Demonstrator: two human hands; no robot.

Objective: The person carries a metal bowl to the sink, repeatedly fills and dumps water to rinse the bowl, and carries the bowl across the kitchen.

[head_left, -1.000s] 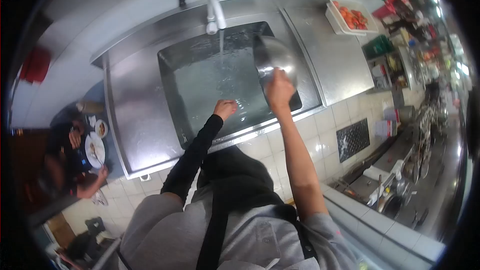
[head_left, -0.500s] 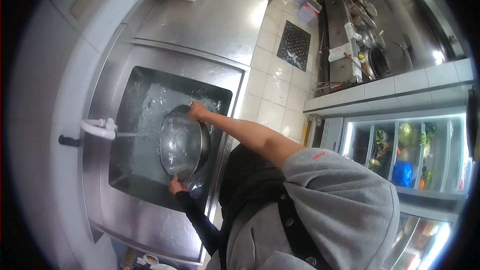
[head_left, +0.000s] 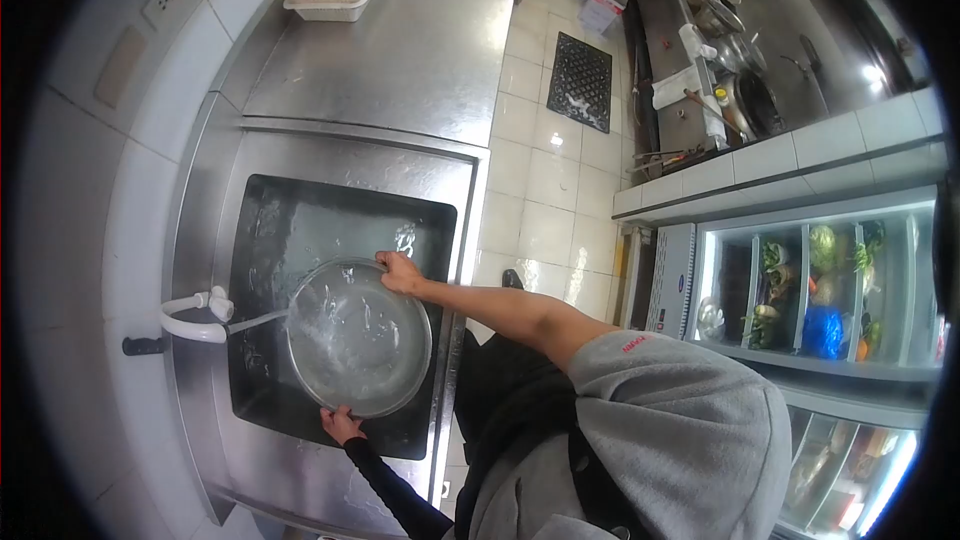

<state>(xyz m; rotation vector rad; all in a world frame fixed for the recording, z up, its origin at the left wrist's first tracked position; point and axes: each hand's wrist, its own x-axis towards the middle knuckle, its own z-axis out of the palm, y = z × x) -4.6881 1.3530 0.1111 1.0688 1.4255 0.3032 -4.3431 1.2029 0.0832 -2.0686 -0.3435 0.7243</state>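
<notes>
A round metal bowl is held level in the sink, under the white faucet. Water streams from the faucet into the bowl, which has water in it. My left hand, at the end of a black sleeve, grips the rim on the bottom side of the view. On the opposite part of the rim, my right hand is closed with the thumb over the edge. The fingers under the bowl are partly hidden.
A white basket of tomatoes stands on the steel counter beyond the sink. To the right are a black floor mat, a cooking range with pans and a lit refrigerator with vegetables. The faucet is close to the bowl's edge.
The view has turned toward the right. Both hands now hold the bowl, where earlier only my right hand did. The bowl has gone from tilted to level beneath the stream and has water in it.
</notes>
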